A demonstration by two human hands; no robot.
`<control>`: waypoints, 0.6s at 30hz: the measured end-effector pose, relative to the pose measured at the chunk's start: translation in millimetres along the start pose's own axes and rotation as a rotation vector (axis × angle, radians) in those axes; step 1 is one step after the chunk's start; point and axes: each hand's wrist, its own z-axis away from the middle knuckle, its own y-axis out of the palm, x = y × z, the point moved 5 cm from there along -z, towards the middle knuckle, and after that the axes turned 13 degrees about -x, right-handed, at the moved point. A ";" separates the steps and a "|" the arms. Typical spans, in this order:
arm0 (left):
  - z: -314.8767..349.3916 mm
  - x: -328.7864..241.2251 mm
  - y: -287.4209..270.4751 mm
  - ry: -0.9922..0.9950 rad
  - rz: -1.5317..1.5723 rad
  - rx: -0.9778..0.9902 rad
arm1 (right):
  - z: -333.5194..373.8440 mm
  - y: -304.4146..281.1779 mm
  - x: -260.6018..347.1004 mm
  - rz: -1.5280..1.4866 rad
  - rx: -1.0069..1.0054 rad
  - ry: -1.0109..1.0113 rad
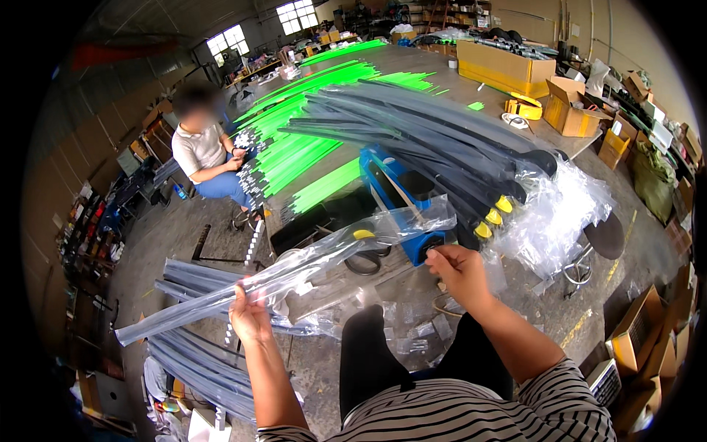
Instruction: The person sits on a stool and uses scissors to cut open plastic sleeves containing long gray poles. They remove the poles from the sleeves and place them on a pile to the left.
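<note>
A long, clear plastic sleeve (317,254) stretches from the lower left up to the blue bench device (423,247), its far end lying over that device. My left hand (250,313) is closed round the sleeve near its lower left part. My right hand (462,274) is closed with thumb and fingers pinched together, just right of the device's near end. Whether anything small is between those fingertips I cannot make out. A black pair of loop handles (364,261), perhaps scissors, shows beneath the sleeve.
Bagged dark tubes (420,125) with yellow ends cover the worktop, beside crumpled clear plastic (560,214) at right. Bright green strips (309,140) lie beyond, near a seated person (213,151). More bagged tubes (202,361) lie low at left. Cardboard boxes (508,66) stand at far right.
</note>
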 end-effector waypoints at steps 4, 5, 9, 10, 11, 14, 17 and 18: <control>13.4 -26.0 -22.7 0.024 0.028 0.046 | 18.6 37.4 -4.0 -0.192 0.302 0.337; 15.4 -32.3 -28.8 0.037 0.039 0.043 | 22.3 45.7 -7.3 -0.166 0.362 0.296; 21.6 -56.5 -51.7 0.103 0.064 0.018 | 30.4 73.1 -2.6 0.223 0.371 -0.376; 22.2 -62.0 -55.9 0.124 0.066 0.013 | 30.7 78.2 3.4 0.389 0.319 -0.618; 20.2 -66.7 -64.0 0.135 0.070 0.017 | 26.2 87.9 2.6 0.405 0.312 -0.604; 26.1 -81.5 -69.7 0.204 0.081 0.051 | 5.0 124.0 -16.2 0.670 0.351 -0.533; 26.2 -91.6 -76.4 0.237 0.090 0.052 | -8.5 148.1 -22.1 0.802 0.343 -0.652; 26.6 -95.0 -78.3 0.248 0.093 0.053 | -11.9 154.0 -21.9 0.844 0.340 -0.677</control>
